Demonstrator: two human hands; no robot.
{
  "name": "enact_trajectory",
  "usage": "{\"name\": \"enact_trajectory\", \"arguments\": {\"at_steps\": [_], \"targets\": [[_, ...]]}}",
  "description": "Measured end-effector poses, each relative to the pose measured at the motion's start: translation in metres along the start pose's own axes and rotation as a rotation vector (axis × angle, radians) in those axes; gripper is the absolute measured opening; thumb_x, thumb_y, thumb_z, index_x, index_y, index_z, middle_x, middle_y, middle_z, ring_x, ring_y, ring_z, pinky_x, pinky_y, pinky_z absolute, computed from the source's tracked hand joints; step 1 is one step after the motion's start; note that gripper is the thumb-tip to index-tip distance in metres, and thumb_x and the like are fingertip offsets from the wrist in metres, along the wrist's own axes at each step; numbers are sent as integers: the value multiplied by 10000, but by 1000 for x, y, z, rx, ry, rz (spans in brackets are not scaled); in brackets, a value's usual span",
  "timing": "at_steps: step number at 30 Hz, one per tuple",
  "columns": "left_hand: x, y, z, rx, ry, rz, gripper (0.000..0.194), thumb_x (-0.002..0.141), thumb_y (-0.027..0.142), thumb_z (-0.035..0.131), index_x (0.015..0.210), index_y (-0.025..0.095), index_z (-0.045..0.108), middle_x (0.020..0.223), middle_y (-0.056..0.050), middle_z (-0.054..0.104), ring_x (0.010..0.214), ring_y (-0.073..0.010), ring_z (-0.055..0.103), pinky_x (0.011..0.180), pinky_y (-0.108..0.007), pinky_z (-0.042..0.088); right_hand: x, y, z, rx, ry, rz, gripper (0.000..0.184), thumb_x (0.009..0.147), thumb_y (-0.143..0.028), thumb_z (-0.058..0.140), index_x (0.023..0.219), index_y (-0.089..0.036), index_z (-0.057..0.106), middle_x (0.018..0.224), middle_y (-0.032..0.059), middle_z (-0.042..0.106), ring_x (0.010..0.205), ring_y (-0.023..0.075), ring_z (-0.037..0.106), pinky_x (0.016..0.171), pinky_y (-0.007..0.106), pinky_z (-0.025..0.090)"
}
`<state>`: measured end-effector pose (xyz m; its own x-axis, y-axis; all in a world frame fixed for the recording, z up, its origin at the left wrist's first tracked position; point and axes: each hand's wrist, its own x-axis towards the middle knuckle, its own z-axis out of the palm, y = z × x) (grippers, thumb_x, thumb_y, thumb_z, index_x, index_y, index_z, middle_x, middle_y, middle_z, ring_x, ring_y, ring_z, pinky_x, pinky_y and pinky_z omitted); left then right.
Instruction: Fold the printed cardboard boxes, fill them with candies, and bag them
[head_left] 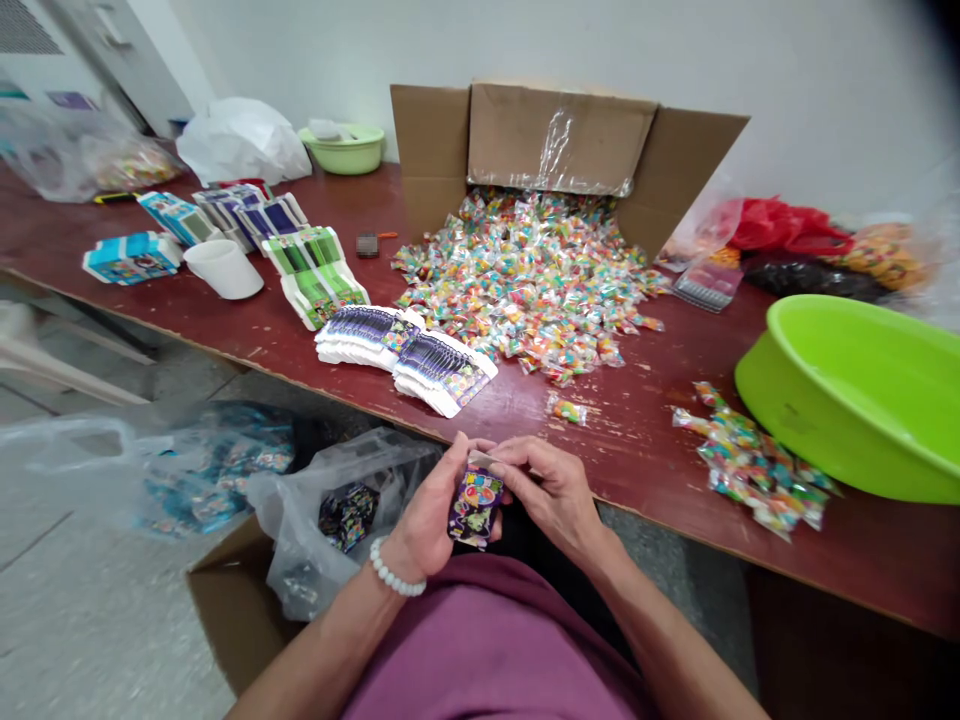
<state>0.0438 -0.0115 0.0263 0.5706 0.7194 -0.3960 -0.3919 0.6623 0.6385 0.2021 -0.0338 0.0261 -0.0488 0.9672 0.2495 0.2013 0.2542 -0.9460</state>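
My left hand (429,510) is wrapped round a small purple printed box (475,505), held upright just below the table's front edge. My right hand (551,488) pinches the box's top flap with its fingertips. A bead bracelet sits on my left wrist. On the table just ahead lie two fanned stacks of flat purple box blanks (405,352). One loose candy packet (567,410) lies near the edge in front of my hands.
An open cardboard carton (562,140) spills a large heap of wrapped candies (529,280). A lime basin (862,395) and a small candy pile (757,465) are at right. Green and blue blanks (315,270), a white cup (223,268), bags at left. A box with plastic bags (330,520) stands on the floor.
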Motion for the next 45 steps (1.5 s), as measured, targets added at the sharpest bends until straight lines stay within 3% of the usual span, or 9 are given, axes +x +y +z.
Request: {"name": "enact_trajectory", "arguments": {"at_steps": [6, 11, 18, 24, 28, 31, 35, 41, 45], "targets": [[3, 0, -4, 3, 57, 5, 267, 895, 398, 574, 1025, 171, 627, 687, 13, 617, 440, -131, 597, 384, -227, 485, 0, -2, -1, -61, -87, 62, 113, 894, -312, 681, 867, -211, 726, 882, 56, 729, 796, 200, 670, 741, 332, 524], [2, -3, -2, 110, 100, 69, 492, 909, 535, 518, 1228, 177, 627, 777, -29, 678, 498, -135, 611, 426, -225, 486, 6, 1, 7, 193, -45, 307, 174, 769, -334, 791, 796, -185, 704, 813, 31, 729, 657, 162, 652, 603, 280, 525], [0, 0, -2, 280, 105, 58, 653, 872, 649, 524, 1244, 134, 673, 732, -68, 700, 498, -132, 596, 437, -209, 467, 14, -2, 5, 382, -82, 356, 203, 735, -345, 815, 705, -178, 704, 859, 48, 759, 622, 150, 631, 555, 273, 501], [3, 4, -8, 77, 96, 27, 432, 848, 396, 578, 1187, 162, 706, 950, -74, 741, 527, -124, 611, 462, -228, 478, 2, -1, 6, -70, -117, 45, 152, 878, -356, 700, 908, -211, 730, 930, 62, 722, 832, 205, 655, 740, 338, 515], [8, -1, -10, -130, 194, 83, 304, 753, 221, 618, 1015, 136, 745, 956, -59, 741, 749, -148, 675, 699, -235, 532, -13, 0, 22, -437, -103, -177, 609, 705, -420, 836, 1199, -156, 597, 1214, 168, 625, 1100, 321, 579, 905, 461, 486], [9, -11, -11, -206, 261, 134, 233, 744, 262, 644, 933, 154, 725, 870, -39, 730, 832, -178, 674, 761, -259, 515, -22, 8, 31, -711, -120, -233, 853, 630, -396, 838, 1350, -127, 469, 1355, 222, 531, 1169, 392, 517, 943, 547, 441], [10, -30, -17, -151, 330, 229, 257, 775, 389, 691, 890, 160, 681, 863, -28, 705, 884, -193, 659, 816, -285, 497, -22, 29, 35, -829, -128, -273, 670, 666, -319, 747, 1268, -154, 503, 1210, 195, 581, 1063, 375, 547, 878, 524, 462], [-10, -23, -61, 577, 522, 372, 436, 944, 546, 430, 1047, 197, 671, 994, -61, 697, 882, -203, 662, 813, -325, 515, -3, 42, 39, -624, -304, -277, 908, 685, -566, 777, 1393, -159, 380, 1328, 204, 485, 1177, 373, 511, 936, 509, 470], [-37, 7, -121, 775, 763, 399, 308, 920, 443, 497, 1000, 217, 691, 1076, -66, 682, 1079, -254, 604, 1007, -396, 426, 37, 58, 24, -593, -45, -133, 717, 815, -594, 670, 1343, -156, 461, 1201, 172, 556, 1005, 305, 591, 887, 477, 500]]}}
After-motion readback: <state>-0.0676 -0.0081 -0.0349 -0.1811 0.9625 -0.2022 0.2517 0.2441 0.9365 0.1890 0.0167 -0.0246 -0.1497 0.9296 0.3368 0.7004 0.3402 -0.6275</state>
